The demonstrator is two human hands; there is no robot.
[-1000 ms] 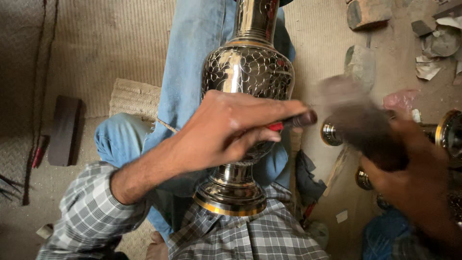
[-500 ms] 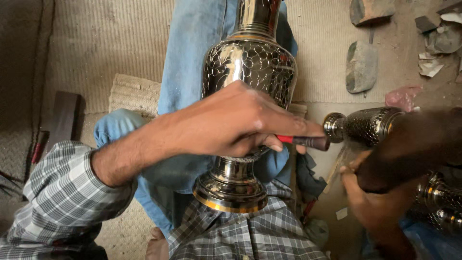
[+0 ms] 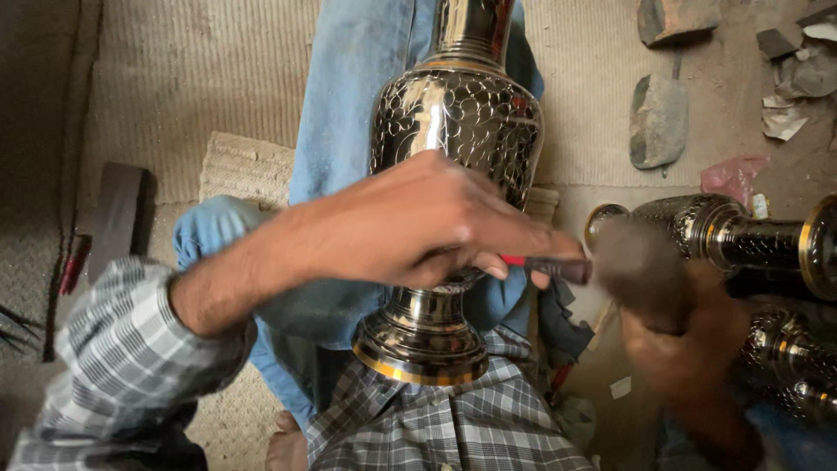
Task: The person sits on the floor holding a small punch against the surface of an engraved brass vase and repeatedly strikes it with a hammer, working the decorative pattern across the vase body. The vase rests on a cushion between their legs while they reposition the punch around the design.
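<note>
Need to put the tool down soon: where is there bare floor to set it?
Bare matting lies left of the engraved metal vase, above the folded mat. A smaller patch sits between vase and grey stone. The right side is crowded with more metal vases.

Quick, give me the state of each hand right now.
Left hand: closed on a red-handled tool, over the engraved metal vase.
Right hand: blurred, grip cannot be told.
</note>
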